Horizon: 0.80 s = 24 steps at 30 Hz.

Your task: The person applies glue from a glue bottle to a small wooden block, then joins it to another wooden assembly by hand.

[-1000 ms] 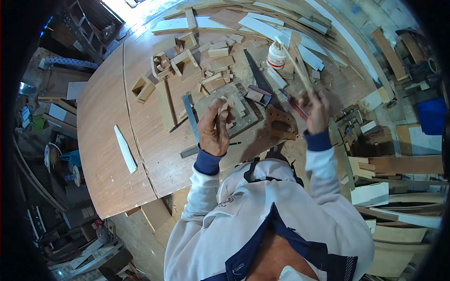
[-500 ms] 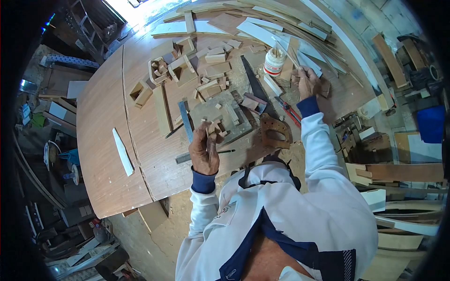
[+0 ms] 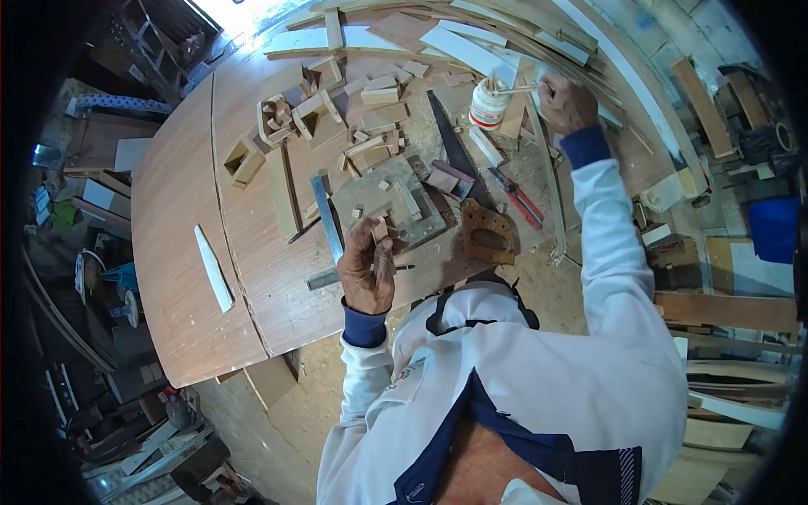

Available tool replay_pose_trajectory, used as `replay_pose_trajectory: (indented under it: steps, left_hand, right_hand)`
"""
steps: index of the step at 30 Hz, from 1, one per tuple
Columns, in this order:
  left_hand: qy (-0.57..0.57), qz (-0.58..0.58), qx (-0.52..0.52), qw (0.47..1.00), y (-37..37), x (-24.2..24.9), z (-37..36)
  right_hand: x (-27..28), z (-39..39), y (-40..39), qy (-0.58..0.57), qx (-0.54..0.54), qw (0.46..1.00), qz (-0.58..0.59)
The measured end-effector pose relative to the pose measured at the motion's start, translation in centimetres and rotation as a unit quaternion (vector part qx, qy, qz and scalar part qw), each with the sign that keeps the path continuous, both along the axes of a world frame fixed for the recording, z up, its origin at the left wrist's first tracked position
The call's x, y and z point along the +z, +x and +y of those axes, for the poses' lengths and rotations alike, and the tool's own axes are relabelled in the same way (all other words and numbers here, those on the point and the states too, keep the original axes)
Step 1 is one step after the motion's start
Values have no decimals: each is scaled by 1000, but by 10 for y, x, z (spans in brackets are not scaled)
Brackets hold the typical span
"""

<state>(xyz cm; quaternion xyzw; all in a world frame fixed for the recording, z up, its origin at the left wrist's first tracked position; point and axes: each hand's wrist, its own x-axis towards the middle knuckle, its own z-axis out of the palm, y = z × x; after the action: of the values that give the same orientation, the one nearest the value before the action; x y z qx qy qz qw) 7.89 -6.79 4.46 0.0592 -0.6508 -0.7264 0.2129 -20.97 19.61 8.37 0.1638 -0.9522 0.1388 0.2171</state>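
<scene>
My left hand (image 3: 368,273) is closed around a small wooden block (image 3: 381,230), held up in the fingertips over the near part of the workbench. Out to the right, my right hand (image 3: 569,104) grips a thin stick (image 3: 523,88), which lies nearly level with its far end at the mouth of a white glue jar (image 3: 488,109). The jar stands upright and has a red-marked label. Below my left hand lie a worn board (image 3: 353,199) with small wood offcuts on it and a metal-bladed square (image 3: 326,217).
A handsaw (image 3: 454,143) lies across the bench, its wooden handle (image 3: 490,236) toward me. A red utility knife (image 3: 519,200) rests beside it. Small wooden boxes (image 3: 316,115) and several offcuts sit farther back. Long strips (image 3: 337,40) line the far edge.
My right hand has moved right and away from me, and the stick has swung from slanting to nearly level at the jar's mouth. My left hand stays nearly in place with the block.
</scene>
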Motion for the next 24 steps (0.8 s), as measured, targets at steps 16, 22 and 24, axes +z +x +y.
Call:
replay_pose_trajectory:
  steps: [16,22,24]
  left_hand:
    - [-12,-44,-21,999,1,8,11]
    - [-168,-68,-1,983,-2,-4,6]
    - [-151,-69,-7,986,-3,-2,10]
  right_hand:
    - [-95,-92,103,90,192,946,-244]
    - [-131,-109,107,118,146,935,-299]
    - [-119,-106,107,116,144,939,-291]
